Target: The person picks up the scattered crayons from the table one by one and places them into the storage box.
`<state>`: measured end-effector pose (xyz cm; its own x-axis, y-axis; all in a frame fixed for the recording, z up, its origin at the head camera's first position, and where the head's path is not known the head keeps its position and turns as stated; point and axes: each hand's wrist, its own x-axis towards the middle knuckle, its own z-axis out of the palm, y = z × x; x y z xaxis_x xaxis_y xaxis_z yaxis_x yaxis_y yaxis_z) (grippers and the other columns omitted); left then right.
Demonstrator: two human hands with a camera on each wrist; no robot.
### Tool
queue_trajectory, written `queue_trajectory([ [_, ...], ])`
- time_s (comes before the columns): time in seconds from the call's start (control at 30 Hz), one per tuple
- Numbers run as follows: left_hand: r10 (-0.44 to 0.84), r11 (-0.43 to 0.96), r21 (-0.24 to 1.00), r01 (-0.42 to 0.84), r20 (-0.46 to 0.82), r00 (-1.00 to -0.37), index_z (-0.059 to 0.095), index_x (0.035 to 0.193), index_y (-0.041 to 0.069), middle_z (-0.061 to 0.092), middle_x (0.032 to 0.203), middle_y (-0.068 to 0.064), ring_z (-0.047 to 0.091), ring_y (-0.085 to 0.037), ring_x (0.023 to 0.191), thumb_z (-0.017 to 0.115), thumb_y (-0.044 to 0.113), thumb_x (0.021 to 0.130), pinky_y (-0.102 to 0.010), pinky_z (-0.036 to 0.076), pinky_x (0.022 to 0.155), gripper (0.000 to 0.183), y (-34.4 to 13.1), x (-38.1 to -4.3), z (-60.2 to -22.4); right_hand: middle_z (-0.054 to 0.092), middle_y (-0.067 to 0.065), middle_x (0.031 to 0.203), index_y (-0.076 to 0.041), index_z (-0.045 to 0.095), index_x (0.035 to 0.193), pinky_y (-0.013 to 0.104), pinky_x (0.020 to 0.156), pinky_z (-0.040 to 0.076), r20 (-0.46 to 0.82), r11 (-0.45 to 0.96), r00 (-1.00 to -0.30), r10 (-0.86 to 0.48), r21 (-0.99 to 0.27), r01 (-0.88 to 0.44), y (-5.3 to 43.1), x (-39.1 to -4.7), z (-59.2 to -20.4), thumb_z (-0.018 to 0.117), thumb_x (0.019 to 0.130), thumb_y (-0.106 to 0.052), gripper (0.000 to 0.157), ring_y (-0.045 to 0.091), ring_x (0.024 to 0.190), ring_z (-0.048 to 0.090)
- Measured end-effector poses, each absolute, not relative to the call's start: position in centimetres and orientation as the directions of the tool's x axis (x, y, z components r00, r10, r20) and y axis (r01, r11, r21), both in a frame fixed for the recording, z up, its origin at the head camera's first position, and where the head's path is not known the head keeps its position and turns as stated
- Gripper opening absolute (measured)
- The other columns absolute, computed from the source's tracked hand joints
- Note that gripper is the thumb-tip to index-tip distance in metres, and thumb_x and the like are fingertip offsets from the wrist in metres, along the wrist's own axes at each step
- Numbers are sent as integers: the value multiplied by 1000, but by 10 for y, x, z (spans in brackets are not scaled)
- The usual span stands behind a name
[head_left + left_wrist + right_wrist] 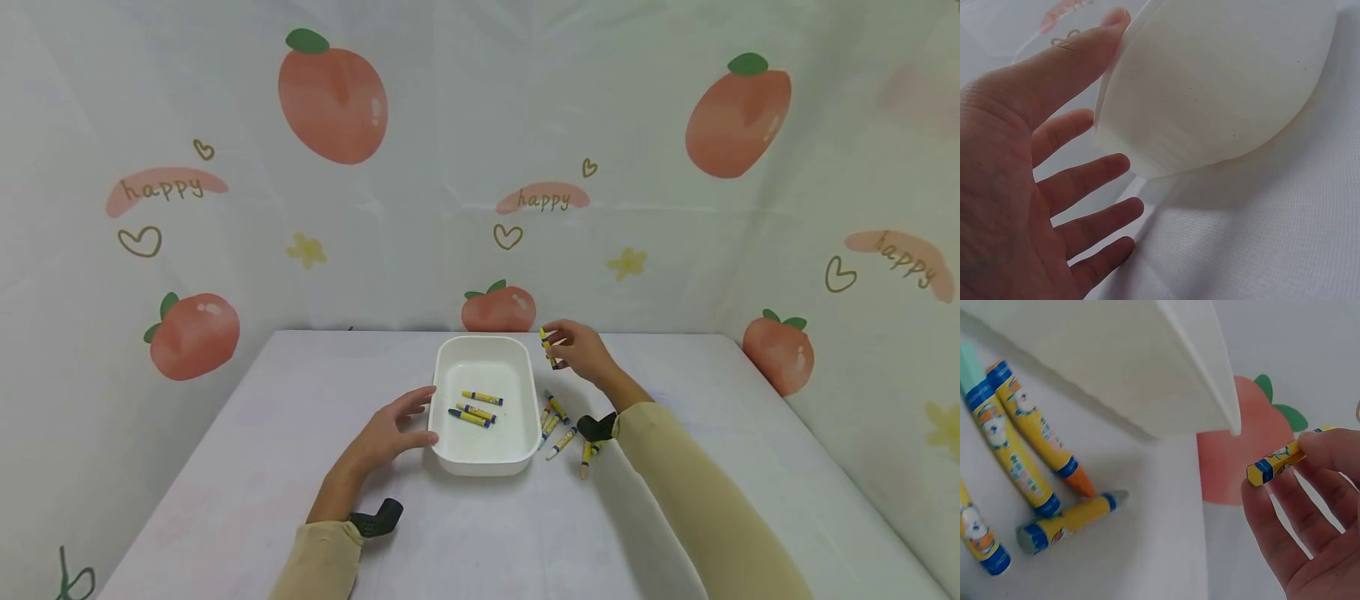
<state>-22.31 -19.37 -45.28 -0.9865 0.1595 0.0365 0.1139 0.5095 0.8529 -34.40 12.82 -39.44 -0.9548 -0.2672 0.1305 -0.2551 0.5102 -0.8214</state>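
Your left hand is spread with fingers extended, its thumb touching the left side of the white tray. Three crayons lie inside it. Just right of the tray, loose crayons rest on the bench. Your right hand pinches a yellow-wrapped crayon, raised near the tray's far right corner.

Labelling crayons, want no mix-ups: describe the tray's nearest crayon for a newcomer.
In the head view, a white tray sits on the white table. Inside it, pick the crayon closest to the near edge: its tip is dark, while its two neighbours have tips that look yellow.
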Motion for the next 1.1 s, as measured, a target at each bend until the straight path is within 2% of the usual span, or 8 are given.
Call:
queue_trajectory([
  [0.33, 171, 497, 860, 119, 38, -985, 40, 123, 44, 45, 122, 14, 39, -14, 114, 74, 39, 63, -45, 32, 92, 69, -195, -224, -454, 56, 5, 99, -17, 54, 112, 29, 61, 51, 121, 539, -932, -342, -787, -300, 98, -348, -382, 58, 82, -9, 32, 20, 82, 57],
  [0.63, 172, 500, 858, 118, 36, -984, 40, 124, 42, 44, 123, 15, 39, -14, 114, 74, 40, 62, -47, 31, 92, 71, -196, -226, -456, 57, 4, 98, -14, 56, 110, 28, 61, 51, 103, 547, -900, -424, -763, -345, 76, -348, -376, 57, 82, -8, 28, 18, 81, 58],
  [0.9, 171, 506, 855, 114, 30, -985, 38, 120, 49, 44, 122, 14, 39, -15, 114, 74, 41, 62, -49, 32, 91, 69, -196, -225, -456, 57, 2, 93, -15, 58, 105, 27, 60, 50, 69, 568, -882, -467, -741, -359, 62, -350, -379, 57, 82, -6, 25, 17, 79, 56],
  [1.1, 164, 508, 855, 109, 28, -986, 38, 120, 49, 44, 122, 15, 39, -15, 114, 74, 42, 62, -50, 32, 90, 69, -196, -225, -456, 58, 3, 90, -12, 61, 102, 26, 59, 49, 81, 557, -857, -508, -728, -399, 53, -350, -384, 57, 81, -1, 25, 17, 76, 56],
])
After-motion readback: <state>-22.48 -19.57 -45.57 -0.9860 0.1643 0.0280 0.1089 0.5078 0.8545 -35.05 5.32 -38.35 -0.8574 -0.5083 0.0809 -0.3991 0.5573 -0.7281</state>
